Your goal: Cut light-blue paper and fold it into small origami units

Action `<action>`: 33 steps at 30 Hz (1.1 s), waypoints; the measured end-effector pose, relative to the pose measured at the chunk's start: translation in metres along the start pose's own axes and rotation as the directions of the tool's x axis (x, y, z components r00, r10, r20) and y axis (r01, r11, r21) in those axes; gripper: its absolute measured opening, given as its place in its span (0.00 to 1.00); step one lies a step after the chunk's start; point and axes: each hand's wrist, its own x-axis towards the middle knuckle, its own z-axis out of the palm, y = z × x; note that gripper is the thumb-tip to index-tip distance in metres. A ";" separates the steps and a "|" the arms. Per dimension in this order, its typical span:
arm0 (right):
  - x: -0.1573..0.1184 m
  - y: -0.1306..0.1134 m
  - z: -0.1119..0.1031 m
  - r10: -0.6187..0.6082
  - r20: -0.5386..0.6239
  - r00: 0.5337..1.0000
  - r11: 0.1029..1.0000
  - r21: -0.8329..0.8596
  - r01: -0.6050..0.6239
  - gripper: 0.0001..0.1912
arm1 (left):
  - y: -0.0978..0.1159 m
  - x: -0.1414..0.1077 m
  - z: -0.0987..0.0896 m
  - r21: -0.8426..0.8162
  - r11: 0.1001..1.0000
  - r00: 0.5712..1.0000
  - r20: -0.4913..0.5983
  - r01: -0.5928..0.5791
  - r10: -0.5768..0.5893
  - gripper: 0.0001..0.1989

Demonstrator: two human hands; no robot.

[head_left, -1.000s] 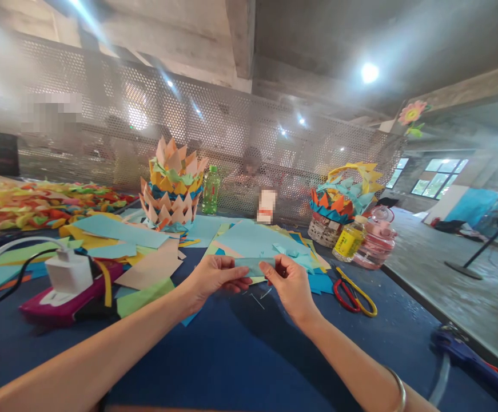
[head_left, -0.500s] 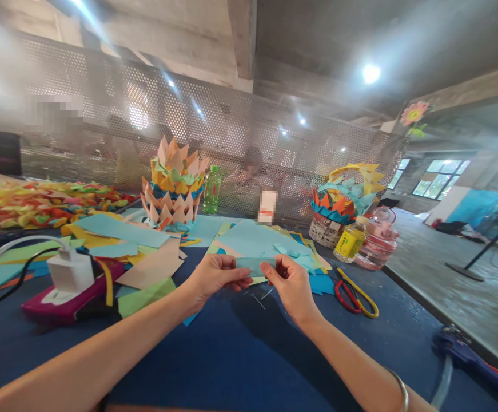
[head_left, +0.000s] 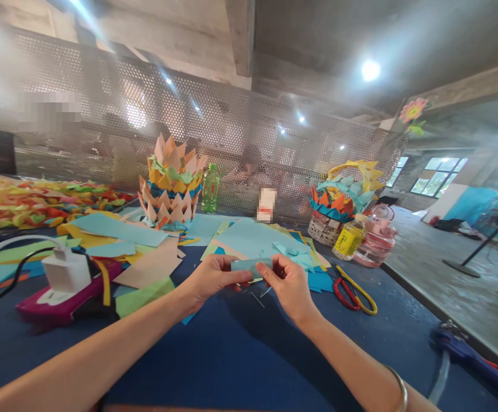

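1. One strip of light-blue paper (head_left: 244, 265) is held up between two hands, above the near edge of the paper sheets.
2. Its left end is pinched between thumb and fingers by the left hand (head_left: 216, 279); its right end is pinched likewise by the right hand (head_left: 289, 286).
3. Just beyond, one large light-blue sheet (head_left: 249, 236) is overlapped at its right by several small folded light-blue pieces (head_left: 298, 256), too tangled to be counted.
4. To the right, one pair of scissors (head_left: 351, 296) with one red and one yellow handle loop is laid on the blue table (head_left: 163, 366).
5. Two paper-decorated pieces are seen: one peach-topped tiered stack (head_left: 169, 207) at left, one handled basket (head_left: 328, 229) at right.
6. Three drink containers are placed nearby: one green bottle (head_left: 210, 191), one yellow-labelled bottle (head_left: 349, 243), one pink jug (head_left: 376, 247).
7. At far left, one white charger (head_left: 66, 272) is plugged into one magenta power strip (head_left: 30, 309).
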 end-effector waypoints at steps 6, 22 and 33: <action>-0.001 -0.001 0.000 -0.003 0.002 1.000 1.000 0.024 0.003 0.19 | 0.003 0.001 0.001 0.018 0.999 0.998 -0.049 0.045 -0.044 0.11; 0.000 -0.003 0.005 -0.002 0.147 0.989 0.945 0.323 -0.046 0.16 | 0.001 0.003 -0.001 0.031 0.999 0.996 -0.090 0.020 -0.017 0.10; 0.004 0.002 0.000 0.055 0.133 0.990 0.963 0.254 -0.088 0.19 | -0.003 0.010 -0.010 0.109 0.993 0.988 -0.152 0.054 -0.037 0.11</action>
